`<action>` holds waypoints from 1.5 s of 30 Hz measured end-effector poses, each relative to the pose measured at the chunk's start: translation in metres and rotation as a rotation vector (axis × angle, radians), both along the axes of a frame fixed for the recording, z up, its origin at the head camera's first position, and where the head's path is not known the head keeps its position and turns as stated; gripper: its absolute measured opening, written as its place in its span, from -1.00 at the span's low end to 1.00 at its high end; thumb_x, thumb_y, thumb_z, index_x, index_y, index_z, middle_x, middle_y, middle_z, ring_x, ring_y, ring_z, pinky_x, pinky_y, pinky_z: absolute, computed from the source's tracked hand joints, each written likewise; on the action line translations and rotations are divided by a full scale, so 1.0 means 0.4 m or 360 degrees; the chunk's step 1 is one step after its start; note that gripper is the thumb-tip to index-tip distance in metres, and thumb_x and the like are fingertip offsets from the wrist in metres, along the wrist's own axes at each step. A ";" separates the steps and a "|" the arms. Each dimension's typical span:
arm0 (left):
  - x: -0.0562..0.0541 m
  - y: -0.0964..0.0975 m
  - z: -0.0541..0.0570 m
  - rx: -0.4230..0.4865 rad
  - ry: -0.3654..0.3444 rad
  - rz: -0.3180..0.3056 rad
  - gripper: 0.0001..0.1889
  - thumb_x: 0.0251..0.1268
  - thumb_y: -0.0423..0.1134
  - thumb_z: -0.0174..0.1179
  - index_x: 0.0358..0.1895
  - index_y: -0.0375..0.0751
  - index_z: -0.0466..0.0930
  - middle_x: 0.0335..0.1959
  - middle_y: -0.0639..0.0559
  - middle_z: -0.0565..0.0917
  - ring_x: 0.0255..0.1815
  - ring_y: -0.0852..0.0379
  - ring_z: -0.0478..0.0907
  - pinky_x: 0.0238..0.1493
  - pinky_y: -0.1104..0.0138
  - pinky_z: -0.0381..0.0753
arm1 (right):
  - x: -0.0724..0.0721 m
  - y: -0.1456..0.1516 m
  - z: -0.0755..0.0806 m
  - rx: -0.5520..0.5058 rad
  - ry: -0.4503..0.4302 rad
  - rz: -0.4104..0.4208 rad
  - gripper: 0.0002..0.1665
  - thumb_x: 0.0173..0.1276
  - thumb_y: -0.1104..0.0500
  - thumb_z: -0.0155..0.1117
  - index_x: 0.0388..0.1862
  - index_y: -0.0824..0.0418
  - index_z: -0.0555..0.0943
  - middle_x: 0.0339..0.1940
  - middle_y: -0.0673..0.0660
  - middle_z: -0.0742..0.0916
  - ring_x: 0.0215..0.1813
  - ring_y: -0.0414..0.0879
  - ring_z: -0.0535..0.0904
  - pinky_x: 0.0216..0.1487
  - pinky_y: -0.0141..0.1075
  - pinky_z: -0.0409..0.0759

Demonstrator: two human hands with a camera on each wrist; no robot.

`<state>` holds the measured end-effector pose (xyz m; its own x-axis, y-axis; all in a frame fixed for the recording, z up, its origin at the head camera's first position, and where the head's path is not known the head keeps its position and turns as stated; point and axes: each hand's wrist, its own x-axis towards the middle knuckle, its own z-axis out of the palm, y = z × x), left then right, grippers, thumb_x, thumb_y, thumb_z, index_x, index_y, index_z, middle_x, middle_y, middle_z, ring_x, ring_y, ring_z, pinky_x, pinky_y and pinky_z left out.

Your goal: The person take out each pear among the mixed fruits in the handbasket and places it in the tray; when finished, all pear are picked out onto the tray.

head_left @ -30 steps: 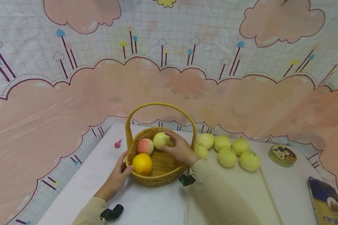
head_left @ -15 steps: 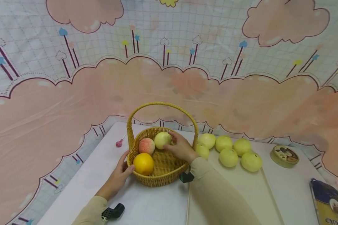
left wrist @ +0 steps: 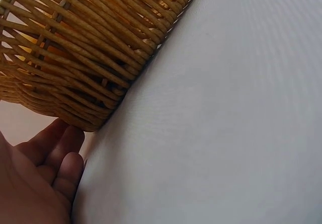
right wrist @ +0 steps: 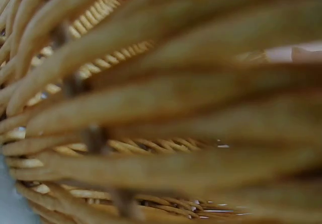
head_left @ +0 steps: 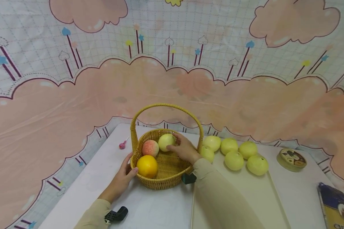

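Observation:
A wicker basket with a tall arched handle stands on the white table, a peach, an orange and a round pale green fruit inside it. My right hand reaches in over the right rim, thumb and fingers round the green fruit at the back. At the basket's left side my left hand grips the rim, thumb toward the orange. In the left wrist view, fingers touch the woven wall low down. Blurred wicker fills the right wrist view, hiding that hand.
Several more pale green fruits sit on a cream tray right of the basket. A round tin and a blue and gold packet lie farther right. A lollipop is left of the basket. Patterned cloth hangs behind.
The whole head view has shifted slightly, so things appear a little farther right. Both hands keep their places at the basket and the green fruit.

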<state>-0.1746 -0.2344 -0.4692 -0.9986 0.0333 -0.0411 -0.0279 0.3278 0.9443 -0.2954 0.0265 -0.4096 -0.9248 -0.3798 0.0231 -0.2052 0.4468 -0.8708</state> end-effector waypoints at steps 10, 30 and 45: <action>0.001 0.003 0.003 -0.0008 0.0009 -0.0003 -0.20 0.55 0.00 0.04 0.63 0.06 -0.25 0.51 -0.48 0.11 0.48 -0.40 0.15 0.39 -0.17 0.16 | -0.002 -0.003 -0.002 0.0080 0.0076 -0.0008 -0.13 0.36 0.01 0.38 0.55 0.22 0.27 0.51 0.24 0.38 0.45 0.21 0.34 0.40 0.00 0.34; 0.001 0.002 -0.001 0.0003 0.0002 -0.0011 -0.20 0.55 0.02 0.04 0.63 0.09 -0.25 0.52 -0.48 0.08 0.50 -0.40 0.11 0.40 -0.17 0.14 | -0.010 -0.016 -0.015 0.0037 0.0081 0.0104 -0.07 0.34 0.10 0.41 0.58 0.23 0.19 0.54 0.24 0.33 0.46 0.16 0.31 0.40 0.00 0.33; -0.001 0.000 -0.003 0.0003 0.0012 -0.0018 -0.20 0.55 0.03 0.03 0.63 0.10 -0.25 0.52 -0.48 0.09 0.50 -0.40 0.11 0.40 -0.17 0.13 | -0.012 -0.025 -0.020 0.0203 0.0146 0.0234 0.01 0.25 0.14 0.50 0.58 0.23 0.19 0.52 0.30 0.33 0.49 0.16 0.25 0.46 -0.02 0.23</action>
